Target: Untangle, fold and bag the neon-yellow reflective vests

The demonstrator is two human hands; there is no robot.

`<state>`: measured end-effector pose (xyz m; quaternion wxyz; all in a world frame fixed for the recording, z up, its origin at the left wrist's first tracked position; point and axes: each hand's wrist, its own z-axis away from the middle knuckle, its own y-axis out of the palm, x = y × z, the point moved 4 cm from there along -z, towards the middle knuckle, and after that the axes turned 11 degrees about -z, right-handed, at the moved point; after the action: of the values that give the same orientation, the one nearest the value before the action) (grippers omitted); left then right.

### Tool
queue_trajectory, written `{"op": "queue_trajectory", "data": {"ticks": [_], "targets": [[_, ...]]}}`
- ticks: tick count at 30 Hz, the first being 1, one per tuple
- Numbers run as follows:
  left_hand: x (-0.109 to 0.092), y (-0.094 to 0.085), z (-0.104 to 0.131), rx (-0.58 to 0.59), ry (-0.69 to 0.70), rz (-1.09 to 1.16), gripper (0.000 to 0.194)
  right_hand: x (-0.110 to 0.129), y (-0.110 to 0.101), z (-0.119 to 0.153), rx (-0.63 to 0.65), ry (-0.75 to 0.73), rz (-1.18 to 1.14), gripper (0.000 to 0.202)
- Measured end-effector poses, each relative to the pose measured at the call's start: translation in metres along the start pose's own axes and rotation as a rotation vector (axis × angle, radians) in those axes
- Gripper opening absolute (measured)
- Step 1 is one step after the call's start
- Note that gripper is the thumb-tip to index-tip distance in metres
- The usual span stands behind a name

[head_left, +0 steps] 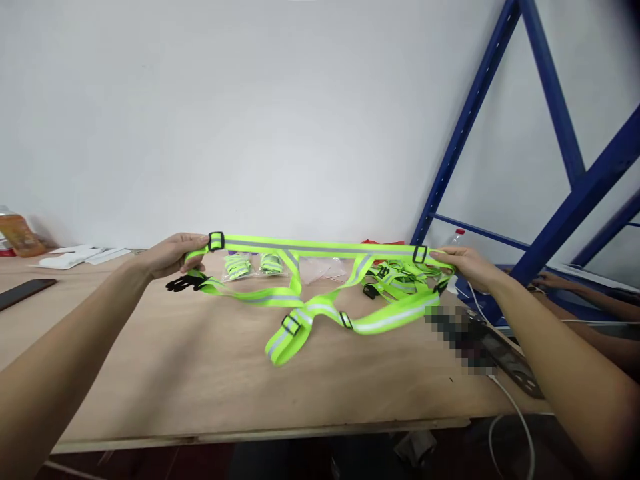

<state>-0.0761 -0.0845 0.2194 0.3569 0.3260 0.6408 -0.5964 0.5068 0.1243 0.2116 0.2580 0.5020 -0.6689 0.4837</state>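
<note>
One stretched harness (pixel 320 249); two bagged bundles (pixel 237 267); one red-capped bottle (pixel 458 237).

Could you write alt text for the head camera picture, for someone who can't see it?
A person's left hand and right hand hold a neon yellow-green reflective strap harness stretched above a wooden table. Beyond it lie two bagged bundles and a loose pile of similar straps, with blue metal framing at right.

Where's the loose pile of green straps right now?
In the head view, the strap pile lies on the table right of centre, behind the held harness, just left of the right hand.
</note>
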Motion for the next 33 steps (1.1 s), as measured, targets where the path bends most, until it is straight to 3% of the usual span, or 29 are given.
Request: {"op": "queue_trajectory", "data": {"ticks": [3, 5, 8, 12, 14, 17, 20, 21, 23, 26, 29, 31, 33], "targets": [[-0.008, -0.007, 0.004, -0.061, 0.033, -0.039, 0.043, -0.009, 0.000, 0.002, 0.003, 0.035, 0.010, 0.055], [-0.002, -0.003, 0.017, -0.054, 0.002, -0.189, 0.047, -0.022, -0.003, 0.015, -0.012, 0.052, 0.042, 0.051], [0.028, 0.023, 0.044, 0.052, -0.126, -0.511, 0.055, -0.053, 0.005, 0.052, 0.067, 0.043, 0.134, 0.040], [0.079, 0.062, 0.076, 0.209, -0.249, -0.694, 0.055, -0.089, 0.032, 0.113, 0.322, -0.192, 0.371, 0.032], [0.089, 0.070, 0.083, 0.238, -0.257, -0.776, 0.054, -0.096, 0.041, 0.137, 0.407, -0.230, 0.420, 0.031], [0.077, 0.078, 0.077, 0.176, -0.092, -0.924, 0.051, -0.087, 0.049, 0.153, 0.520, -0.180, 0.436, 0.030], [0.049, 0.098, 0.060, 0.072, 0.081, -0.979, 0.041, -0.053, 0.065, 0.149, 0.409, -0.183, 0.417, 0.033], [0.042, 0.108, 0.056, 0.056, 0.103, -0.983, 0.039, -0.038, 0.076, 0.147, 0.329, -0.222, 0.404, 0.032], [0.032, 0.132, 0.052, 0.034, 0.115, -0.984, 0.038, -0.009, 0.115, 0.145, 0.305, -0.313, 0.353, 0.028], [0.026, 0.170, 0.061, -0.044, 0.196, -0.867, 0.035, 0.026, 0.203, 0.154, 0.511, -0.472, 0.295, 0.022], [0.032, 0.200, 0.086, -0.205, 0.258, -0.722, 0.035, 0.048, 0.288, 0.166, 0.723, -0.561, 0.277, 0.045], [0.040, 0.218, 0.102, -0.238, 0.254, -0.702, 0.032, 0.055, 0.327, 0.171, 0.806, -0.543, 0.267, 0.048], [0.047, 0.232, 0.113, -0.201, 0.256, -0.662, 0.029, 0.058, 0.348, 0.169, 0.831, -0.518, 0.243, 0.036]]}}
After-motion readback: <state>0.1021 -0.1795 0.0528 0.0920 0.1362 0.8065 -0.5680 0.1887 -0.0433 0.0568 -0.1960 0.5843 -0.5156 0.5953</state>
